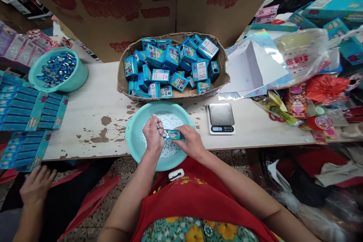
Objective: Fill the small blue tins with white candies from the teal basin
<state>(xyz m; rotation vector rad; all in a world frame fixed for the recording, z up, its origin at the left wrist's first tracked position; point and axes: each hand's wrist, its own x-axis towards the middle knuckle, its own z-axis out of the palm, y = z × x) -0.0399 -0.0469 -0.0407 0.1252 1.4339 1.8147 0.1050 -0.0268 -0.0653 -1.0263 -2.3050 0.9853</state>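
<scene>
A teal basin (133,147) stands at the table's front edge, with small white candies (170,149) lying in it. Over the basin my right hand (191,141) grips a small blue candy box (173,134) that lies on its side. My left hand (153,132) is closed around some of the white candies, right at the left end of the box. A few candies show between its fingers and the box. Behind the basin, a cut-down cardboard box (172,96) holds many blue candy boxes like the one in my hand.
A digital scale (221,119) sits right of the basin. On the left stand a teal bowl (81,75) of shiny blue pieces and stacked blue cartons (19,109). Another person's hand (36,185) is at lower left. Plastic bags (303,53) and wrappers clutter the right.
</scene>
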